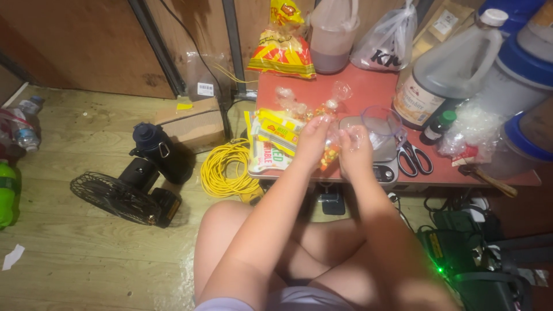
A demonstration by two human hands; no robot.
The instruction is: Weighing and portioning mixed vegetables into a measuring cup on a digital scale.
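Both hands meet over the front edge of the red desk. Left hand and right hand are closed together on a small clear candy bag, just beside the scale. Scissors lie near.

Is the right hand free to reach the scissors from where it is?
Probably not yet: the right hand is busy holding the small candy bag with the left hand. The scissors lie uncovered just beside it.

Black scissors, coiled yellow cord, black fan, large jug
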